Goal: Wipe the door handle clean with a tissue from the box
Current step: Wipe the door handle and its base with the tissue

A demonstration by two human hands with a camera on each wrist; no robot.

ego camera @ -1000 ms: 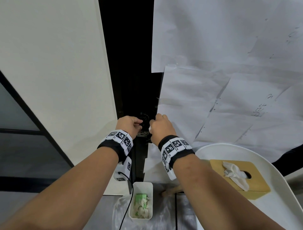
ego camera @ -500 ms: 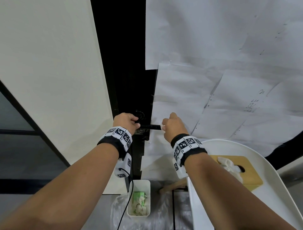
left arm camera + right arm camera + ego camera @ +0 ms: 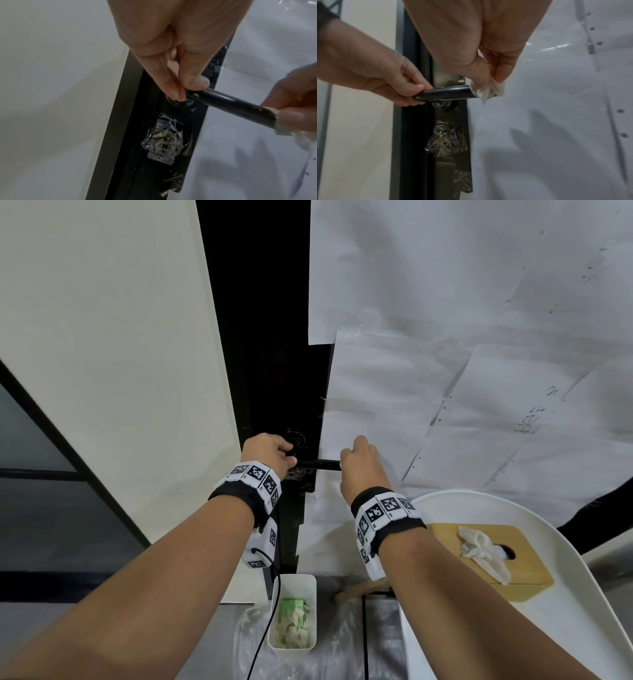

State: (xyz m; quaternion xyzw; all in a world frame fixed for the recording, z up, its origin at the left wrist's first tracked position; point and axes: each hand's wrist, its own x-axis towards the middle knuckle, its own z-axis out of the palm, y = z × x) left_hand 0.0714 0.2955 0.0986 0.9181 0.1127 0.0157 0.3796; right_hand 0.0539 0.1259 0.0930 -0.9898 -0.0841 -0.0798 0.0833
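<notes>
Left hand [image 3: 385, 81] pinches the pivot end of the door handle [image 3: 445, 93], likely bracing it against the wipe. Right hand [image 3: 479, 56] pinches the tissue [image 3: 489, 90] around the free end, near the paper-covered door.

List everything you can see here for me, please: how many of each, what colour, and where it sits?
door handle: one, black, horizontal on the dark door edge
tissue: one, white, wrapped round the handle's free end
tissue box: one, tan, on the tray, a tissue sticking out
tray: one, white, lower right
paper sheets: several, white, taped over the door
clear tape: crumpled patch below the handle
bin: one, white, on the floor, with green and pale scraps
left hand: fingers grip the handle near its pivot
right hand: fingers pinch the tissue on the handle
</notes>
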